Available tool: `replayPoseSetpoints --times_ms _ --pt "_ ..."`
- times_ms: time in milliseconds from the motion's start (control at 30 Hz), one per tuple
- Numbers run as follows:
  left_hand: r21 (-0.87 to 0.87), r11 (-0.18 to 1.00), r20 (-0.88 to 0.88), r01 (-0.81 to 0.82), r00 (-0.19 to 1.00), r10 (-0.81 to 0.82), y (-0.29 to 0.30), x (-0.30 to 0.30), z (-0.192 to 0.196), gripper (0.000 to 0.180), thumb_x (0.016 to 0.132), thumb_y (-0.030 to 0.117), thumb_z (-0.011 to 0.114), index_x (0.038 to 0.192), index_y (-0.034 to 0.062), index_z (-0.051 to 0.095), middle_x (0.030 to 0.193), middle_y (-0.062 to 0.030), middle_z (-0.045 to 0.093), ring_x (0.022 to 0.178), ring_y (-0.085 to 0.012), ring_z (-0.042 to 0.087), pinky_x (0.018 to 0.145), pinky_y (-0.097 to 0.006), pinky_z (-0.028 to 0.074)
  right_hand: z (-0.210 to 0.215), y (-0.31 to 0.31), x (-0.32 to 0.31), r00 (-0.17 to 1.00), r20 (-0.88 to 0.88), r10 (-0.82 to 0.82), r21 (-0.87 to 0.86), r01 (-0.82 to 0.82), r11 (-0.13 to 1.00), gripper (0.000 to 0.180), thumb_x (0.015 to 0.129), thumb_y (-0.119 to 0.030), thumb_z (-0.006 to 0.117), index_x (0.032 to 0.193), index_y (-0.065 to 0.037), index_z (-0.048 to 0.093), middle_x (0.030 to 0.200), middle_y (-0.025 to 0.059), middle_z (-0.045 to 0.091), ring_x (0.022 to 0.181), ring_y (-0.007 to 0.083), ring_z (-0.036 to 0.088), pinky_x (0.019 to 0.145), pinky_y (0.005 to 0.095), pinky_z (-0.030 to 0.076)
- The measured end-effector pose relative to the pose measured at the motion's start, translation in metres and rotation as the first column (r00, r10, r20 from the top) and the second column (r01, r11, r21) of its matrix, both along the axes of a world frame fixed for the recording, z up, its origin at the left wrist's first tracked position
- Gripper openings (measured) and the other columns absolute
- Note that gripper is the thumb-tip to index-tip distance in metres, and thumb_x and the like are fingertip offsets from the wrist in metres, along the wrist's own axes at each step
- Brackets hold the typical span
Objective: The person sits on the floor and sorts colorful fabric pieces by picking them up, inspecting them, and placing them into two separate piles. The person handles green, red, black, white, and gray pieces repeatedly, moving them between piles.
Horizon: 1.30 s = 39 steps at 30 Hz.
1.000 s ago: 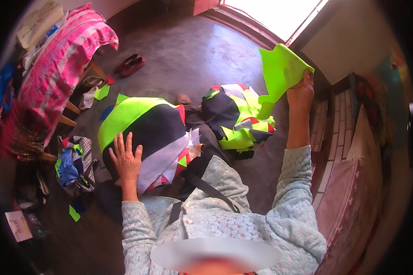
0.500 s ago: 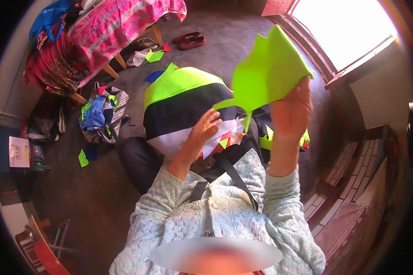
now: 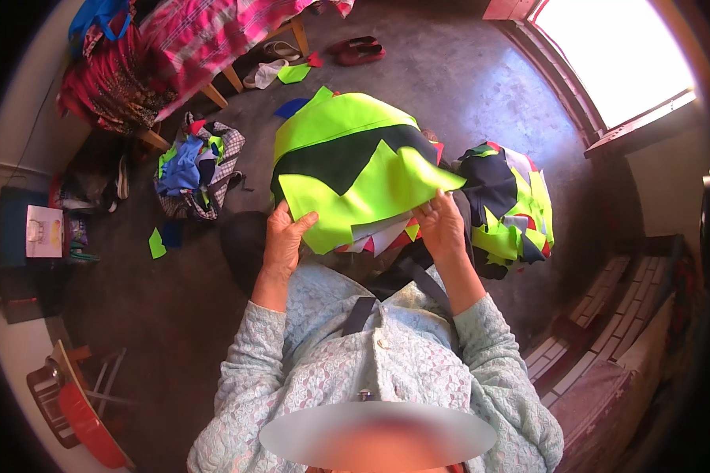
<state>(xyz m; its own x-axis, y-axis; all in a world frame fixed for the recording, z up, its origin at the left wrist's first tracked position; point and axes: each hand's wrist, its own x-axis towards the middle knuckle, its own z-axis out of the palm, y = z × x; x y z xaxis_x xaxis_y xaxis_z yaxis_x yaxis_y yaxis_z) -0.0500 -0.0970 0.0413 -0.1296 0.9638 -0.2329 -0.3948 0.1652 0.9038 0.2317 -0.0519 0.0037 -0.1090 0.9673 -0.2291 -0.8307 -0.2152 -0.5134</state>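
A neon yellow-green fabric piece (image 3: 371, 193) with jagged edges lies spread over a stack of cloth on my lap. My left hand (image 3: 285, 236) grips its lower left edge. My right hand (image 3: 442, 225) pinches its lower right edge. Under it sits a larger bundle of yellow-green and black fabric (image 3: 335, 138), with white and red scraps (image 3: 386, 236) poking out at the near side.
A heap of black, yellow-green and red scraps (image 3: 509, 205) lies to my right on the grey floor. A pile of mixed cloth (image 3: 193, 162) sits to the left, by a bench draped in pink fabric (image 3: 189, 39). Red shoes (image 3: 359, 49) lie far off. Brick steps (image 3: 607, 315) rise on the right.
My right hand has come down from holding the yellow-green piece up in the air. The piece now lies flat on the stack, and my left hand has taken hold of its other edge.
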Motion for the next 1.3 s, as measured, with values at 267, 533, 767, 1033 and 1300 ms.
replayPoseSetpoints --times_ms 267,533,767,1033,1300 --pt "0.013 1.0 -0.05 -0.013 0.999 0.013 -0.005 -0.005 -0.006 0.043 0.083 -0.005 0.065 0.124 0.0007 0.053 0.114 -0.0069 0.064 0.101 -0.0145 0.062 0.091 -0.03 0.049 -0.013 -0.01 0.007 0.978 0.208 0.02 -0.156 0.013 0.988 0.024 0.092 -0.006 0.06 0.114 0.001 0.052 0.1 0.0104 0.066 0.086 0.0245 0.07 0.07 0.0326 0.06" --pt "0.01 1.0 -0.265 -0.021 0.964 0.023 -0.007 -0.011 -0.008 0.049 0.081 -0.003 0.068 0.126 -0.0007 0.05 0.113 -0.0089 0.064 0.098 -0.0147 0.063 0.088 -0.029 0.05 -0.008 -0.031 0.02 0.884 0.419 0.209 -0.352 -0.055 0.934 0.028 0.091 -0.005 0.058 0.117 0.003 0.049 0.095 0.0131 0.065 0.077 0.0237 0.07 0.066 0.031 0.06" --pt "-0.116 0.983 -0.886 -0.145 0.462 -0.036 -0.012 -0.007 0.006 0.08 0.073 0.009 0.078 0.14 0.0007 0.035 0.117 -0.0148 0.058 0.098 -0.0278 0.061 0.082 -0.038 0.05 0.011 -0.065 0.052 0.852 0.504 0.141 -0.25 -0.012 0.968 0.044 0.094 -0.013 0.058 0.128 -0.001 0.034 0.093 0.0178 0.063 0.078 0.023 0.068 0.068 0.0323 0.059" --pt "0.262 0.841 -0.957 0.474 0.019 0.288 0.029 0.058 0.039 0.053 0.084 0.027 0.069 0.129 0.0044 0.053 0.146 -0.0163 0.039 0.137 -0.0363 0.035 0.111 -0.049 0.029 0.01 -0.082 0.079 0.768 0.628 -0.127 -0.022 0.18 0.983 0.013 0.096 -0.011 0.059 0.107 -0.004 0.056 0.089 0.0081 0.067 0.075 0.0142 0.068 0.065 0.0276 0.057" --pt "-0.027 0.785 -0.962 0.619 -0.23 0.149 0.057 0.079 -0.016 0.063 0.09 0.046 0.056 0.143 0.0159 0.043 0.155 -0.0091 0.03 0.144 -0.0297 0.025 0.115 -0.053 0.017 0.003 -0.086 0.123 0.656 0.714 -0.246 0.015 0.337 0.941 0.01 0.095 -0.007 0.058 0.104 -0.006 0.058 0.088 0.0063 0.067 0.073 0.012 0.066 0.063 0.0244 0.055"
